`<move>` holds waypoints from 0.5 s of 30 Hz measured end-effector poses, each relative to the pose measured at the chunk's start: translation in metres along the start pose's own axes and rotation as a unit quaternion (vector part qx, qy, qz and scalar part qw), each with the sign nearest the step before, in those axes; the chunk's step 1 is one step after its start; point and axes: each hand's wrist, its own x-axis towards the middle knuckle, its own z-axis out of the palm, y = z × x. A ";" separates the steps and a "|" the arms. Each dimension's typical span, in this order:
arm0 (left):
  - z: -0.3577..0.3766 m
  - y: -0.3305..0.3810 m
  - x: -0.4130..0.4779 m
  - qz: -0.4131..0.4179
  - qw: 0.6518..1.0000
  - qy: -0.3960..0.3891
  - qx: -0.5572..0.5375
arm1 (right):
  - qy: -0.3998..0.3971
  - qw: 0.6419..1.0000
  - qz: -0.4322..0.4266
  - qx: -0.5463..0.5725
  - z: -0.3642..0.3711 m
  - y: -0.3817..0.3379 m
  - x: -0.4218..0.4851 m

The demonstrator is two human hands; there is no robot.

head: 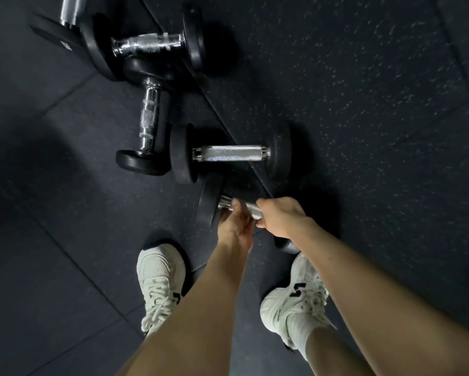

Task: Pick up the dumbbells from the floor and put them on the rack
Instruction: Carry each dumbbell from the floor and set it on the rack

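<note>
- I am wrapping my right hand (pixel 279 218) around the knurled chrome handle (pixel 251 208) of the nearest dumbbell (pixel 210 203), fingers closed over the bar.
- My left hand (pixel 234 226) is cupping the same handle from below, thumb on top, fingers curled shut against it.
- The dumbbell is lying tilted between my white sneakers (pixel 160 275); I cannot tell whether it is touching the rubber floor (pixel 363 104).
- I am judging it heavy, so I am keeping both wrists straight and lifting from the legs.
- Another dumbbell (pixel 229 154) is lying just beyond, so I am planning a straight upward pull.
- No rack is showing in view.
</note>
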 end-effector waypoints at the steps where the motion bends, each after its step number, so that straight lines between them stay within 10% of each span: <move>1: 0.000 0.001 -0.008 0.005 1.000 0.005 0.003 | 0.000 1.000 0.006 0.018 -0.001 -0.001 -0.008; 15: 0.008 -0.032 -0.336 0.159 0.943 0.010 0.291 | 0.027 0.974 0.039 0.222 -0.060 -0.020 -0.312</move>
